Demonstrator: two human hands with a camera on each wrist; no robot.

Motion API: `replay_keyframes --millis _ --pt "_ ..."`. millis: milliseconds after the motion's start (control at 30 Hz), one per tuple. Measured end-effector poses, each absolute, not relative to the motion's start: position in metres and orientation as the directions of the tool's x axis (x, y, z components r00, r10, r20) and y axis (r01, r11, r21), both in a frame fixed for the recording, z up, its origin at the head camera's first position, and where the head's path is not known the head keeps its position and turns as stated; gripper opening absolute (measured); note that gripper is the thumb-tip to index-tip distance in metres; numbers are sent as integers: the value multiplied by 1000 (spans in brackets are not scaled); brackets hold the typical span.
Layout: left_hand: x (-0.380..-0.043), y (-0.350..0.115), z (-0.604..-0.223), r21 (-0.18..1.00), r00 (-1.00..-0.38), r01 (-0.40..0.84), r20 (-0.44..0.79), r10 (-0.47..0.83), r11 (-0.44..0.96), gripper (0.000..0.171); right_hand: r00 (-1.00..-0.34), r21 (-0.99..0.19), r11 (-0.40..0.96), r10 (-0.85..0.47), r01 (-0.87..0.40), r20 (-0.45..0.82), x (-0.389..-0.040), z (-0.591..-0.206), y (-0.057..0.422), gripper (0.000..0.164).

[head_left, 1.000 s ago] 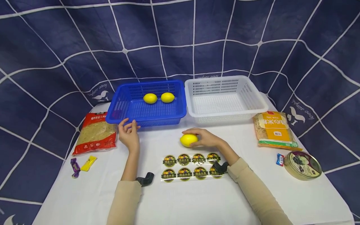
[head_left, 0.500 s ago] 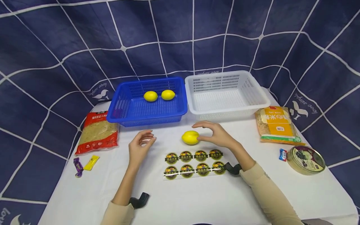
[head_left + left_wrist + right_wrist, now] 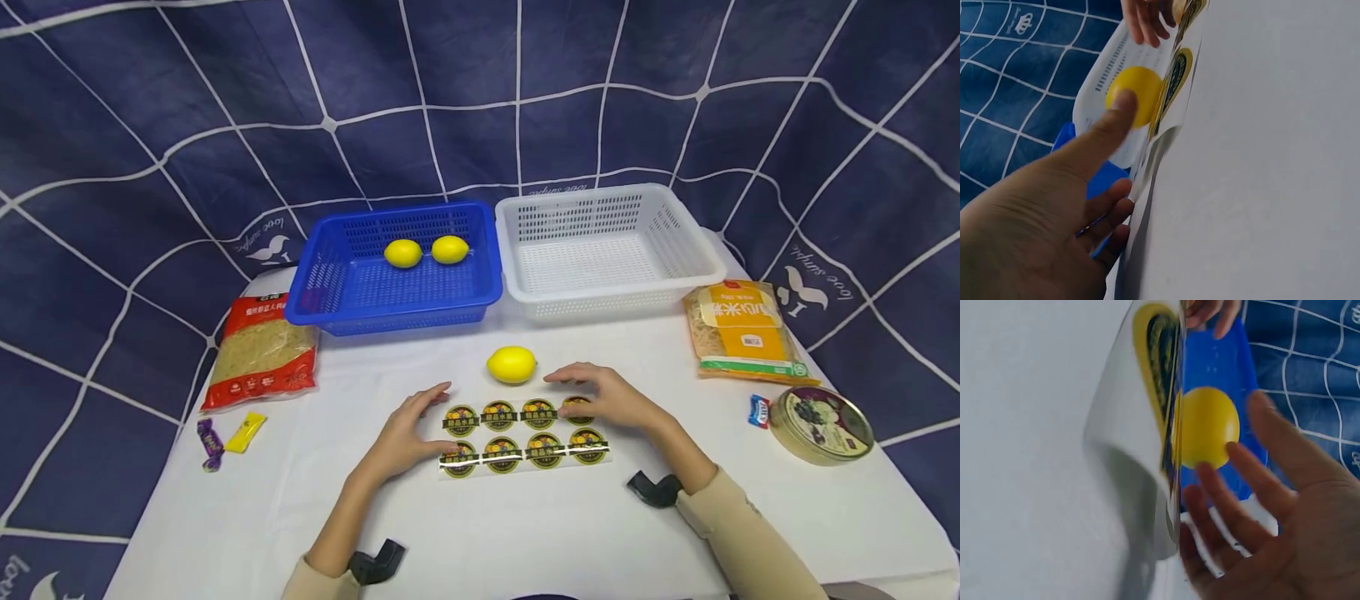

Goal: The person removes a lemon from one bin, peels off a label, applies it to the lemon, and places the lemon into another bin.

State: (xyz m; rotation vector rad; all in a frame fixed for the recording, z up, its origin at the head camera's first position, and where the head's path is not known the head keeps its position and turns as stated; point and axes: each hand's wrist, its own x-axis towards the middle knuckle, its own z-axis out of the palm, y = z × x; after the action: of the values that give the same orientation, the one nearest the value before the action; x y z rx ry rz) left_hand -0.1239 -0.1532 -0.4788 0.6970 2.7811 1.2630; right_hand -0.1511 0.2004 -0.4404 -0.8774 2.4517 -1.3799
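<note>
A clear sheet of round fruit stickers (image 3: 522,451) lies on the white table in front of the person, its side edges curling up a little in the wrist views. At its left edge is the left hand (image 3: 405,435), thumb and fingers spread apart, the thumb over the sticker at that corner. On the right side, the right hand (image 3: 611,400) hovers by the sheet's upper corner with loosely bent fingers. Neither hand holds anything. Just behind the sheet sits a yellow lemon (image 3: 512,365), apart from both hands. Whether any fingertip touches the sheet is hard to tell.
Behind stand a blue basket (image 3: 390,318) with two lemons (image 3: 403,253) and a white basket (image 3: 622,293). Red-bagged pasta (image 3: 262,354) and wrapped candies (image 3: 245,432) lie left. To the right are a noodle bag (image 3: 744,329), a small blue packet (image 3: 759,412) and a round tin (image 3: 822,425).
The right hand has let go of the lemon and come back toward the sticker sheet. The left hand has left the blue basket's front rim and moved to the sheet's left edge.
</note>
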Motion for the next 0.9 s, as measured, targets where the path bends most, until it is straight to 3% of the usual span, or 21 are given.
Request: replay_keyframes --millis 200,467,900 --pt "-124 -150 -483 669 -887 427 179 426 608 85 -756 -760 447 -648 -472 88 -157 -469 203 61" --pt "-127 -151 -487 660 -874 459 217 434 595 77 -737 -663 501 -666 -556 115 -156 -477 198 55" --pt "-128 -152 -489 687 -883 446 231 409 575 66 -730 -721 461 -677 -517 90 -154 -471 193 45"
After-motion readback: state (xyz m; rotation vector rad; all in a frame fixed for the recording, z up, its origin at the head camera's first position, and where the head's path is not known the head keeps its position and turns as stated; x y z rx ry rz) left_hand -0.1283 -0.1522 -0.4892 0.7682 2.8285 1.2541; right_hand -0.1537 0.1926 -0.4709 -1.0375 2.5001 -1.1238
